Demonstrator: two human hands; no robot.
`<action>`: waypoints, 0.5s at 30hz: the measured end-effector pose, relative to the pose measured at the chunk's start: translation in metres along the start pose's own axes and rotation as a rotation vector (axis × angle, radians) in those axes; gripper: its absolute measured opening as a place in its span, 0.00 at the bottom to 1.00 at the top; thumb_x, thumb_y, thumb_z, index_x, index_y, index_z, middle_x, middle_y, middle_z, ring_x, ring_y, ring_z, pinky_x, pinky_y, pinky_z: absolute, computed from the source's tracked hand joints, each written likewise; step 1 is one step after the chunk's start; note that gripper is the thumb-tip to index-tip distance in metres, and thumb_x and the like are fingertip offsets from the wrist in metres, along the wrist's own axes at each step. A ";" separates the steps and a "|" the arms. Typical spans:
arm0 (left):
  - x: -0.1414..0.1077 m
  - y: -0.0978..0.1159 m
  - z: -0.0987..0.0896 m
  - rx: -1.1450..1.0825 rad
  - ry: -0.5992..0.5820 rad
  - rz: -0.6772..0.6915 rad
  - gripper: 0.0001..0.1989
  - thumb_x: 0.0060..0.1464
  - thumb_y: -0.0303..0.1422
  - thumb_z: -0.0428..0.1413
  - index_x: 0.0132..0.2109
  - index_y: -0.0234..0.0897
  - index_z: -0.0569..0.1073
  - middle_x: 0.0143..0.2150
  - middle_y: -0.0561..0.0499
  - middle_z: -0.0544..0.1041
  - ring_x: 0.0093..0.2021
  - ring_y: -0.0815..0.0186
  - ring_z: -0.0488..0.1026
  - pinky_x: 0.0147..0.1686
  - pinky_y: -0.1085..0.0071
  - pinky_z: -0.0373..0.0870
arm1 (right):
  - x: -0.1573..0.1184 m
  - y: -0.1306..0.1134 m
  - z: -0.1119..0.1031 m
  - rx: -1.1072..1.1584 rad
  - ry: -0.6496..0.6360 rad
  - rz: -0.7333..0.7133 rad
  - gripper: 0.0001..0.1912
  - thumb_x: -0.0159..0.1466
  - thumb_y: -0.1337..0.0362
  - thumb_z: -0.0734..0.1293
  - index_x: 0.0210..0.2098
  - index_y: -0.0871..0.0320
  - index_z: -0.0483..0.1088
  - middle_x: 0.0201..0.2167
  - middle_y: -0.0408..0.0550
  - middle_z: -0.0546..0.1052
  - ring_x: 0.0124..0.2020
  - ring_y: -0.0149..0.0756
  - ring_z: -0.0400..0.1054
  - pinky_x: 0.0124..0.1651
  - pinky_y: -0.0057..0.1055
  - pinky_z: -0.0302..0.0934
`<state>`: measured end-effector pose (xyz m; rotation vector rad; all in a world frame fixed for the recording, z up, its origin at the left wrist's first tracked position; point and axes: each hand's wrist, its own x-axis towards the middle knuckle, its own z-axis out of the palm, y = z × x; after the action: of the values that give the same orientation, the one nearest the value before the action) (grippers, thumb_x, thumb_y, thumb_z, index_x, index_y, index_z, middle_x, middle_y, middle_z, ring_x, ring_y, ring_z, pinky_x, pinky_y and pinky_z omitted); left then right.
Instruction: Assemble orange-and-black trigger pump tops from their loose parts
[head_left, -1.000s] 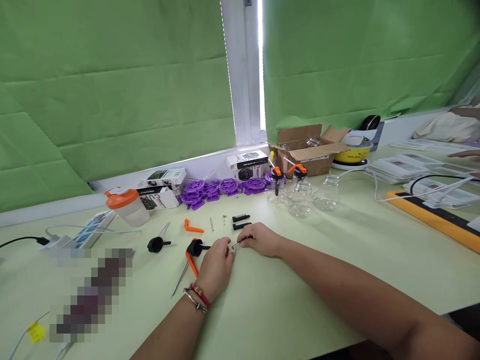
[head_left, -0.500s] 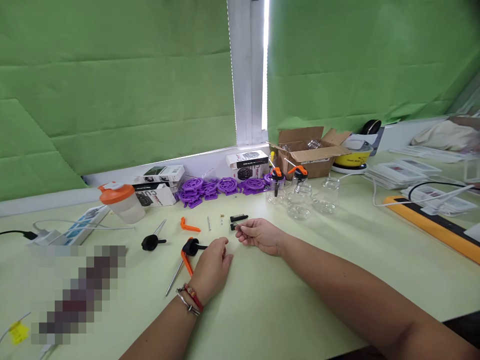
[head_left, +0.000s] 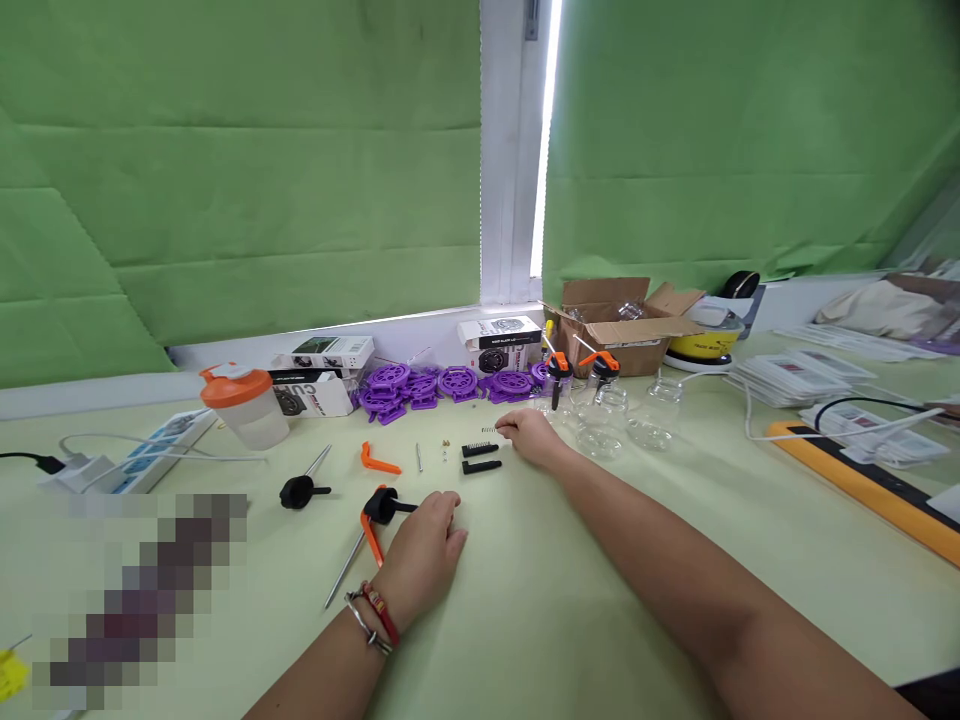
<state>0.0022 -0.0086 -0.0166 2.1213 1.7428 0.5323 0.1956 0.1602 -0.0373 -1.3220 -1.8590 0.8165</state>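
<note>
My right hand [head_left: 531, 437] reaches to the back of the table, its thumb and fingers pinched at the end of a small spring [head_left: 489, 430]. Just in front of it are two slim black plastic parts [head_left: 481, 466], the farther one with a spring lying along it. My left hand [head_left: 426, 545] rests on the table, thumb and forefinger apart, its other fingers hidden. Next to its knuckles is a black ring-shaped cap [head_left: 384, 505] with a stem running toward the hand. An orange lever [head_left: 371, 540] and a metal rod [head_left: 345, 570] lie beside that cap.
Farther left lie another black cap [head_left: 297, 491], an orange lever [head_left: 381, 460], a metal pin [head_left: 419, 458] and tiny brass pieces [head_left: 445, 443]. Purple plastic frames [head_left: 457, 383], glass jars [head_left: 651, 430] and a cardboard box [head_left: 634, 345] line the back. A shaker bottle [head_left: 247, 410] stands left.
My right hand has moved back, away from the black parts, to the small spring. Both black parts now show fully on the table. My left hand stays in about the same place.
</note>
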 end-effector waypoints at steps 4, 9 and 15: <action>-0.002 0.000 -0.001 -0.011 -0.026 -0.004 0.11 0.52 0.29 0.48 0.44 0.37 0.66 0.36 0.49 0.69 0.33 0.65 0.65 0.32 0.69 0.61 | 0.015 -0.008 0.006 -0.114 -0.077 -0.086 0.08 0.53 0.70 0.66 0.30 0.59 0.78 0.32 0.51 0.79 0.35 0.40 0.71 0.43 0.33 0.62; -0.002 0.003 -0.004 -0.013 -0.058 -0.006 0.11 0.52 0.29 0.47 0.44 0.37 0.66 0.37 0.49 0.69 0.33 0.65 0.65 0.33 0.69 0.60 | 0.017 -0.011 0.009 -0.182 -0.187 -0.132 0.09 0.53 0.70 0.67 0.32 0.57 0.79 0.32 0.48 0.80 0.35 0.40 0.72 0.41 0.30 0.63; -0.002 0.004 -0.007 -0.009 -0.087 -0.011 0.10 0.52 0.30 0.47 0.43 0.38 0.65 0.38 0.49 0.69 0.33 0.65 0.65 0.32 0.69 0.60 | 0.012 -0.008 0.004 -0.207 -0.207 -0.142 0.12 0.55 0.68 0.66 0.37 0.56 0.78 0.38 0.49 0.79 0.40 0.41 0.72 0.45 0.31 0.63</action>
<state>0.0019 -0.0117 -0.0085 2.0953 1.7005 0.4368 0.1857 0.1696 -0.0307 -1.2492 -2.2232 0.7243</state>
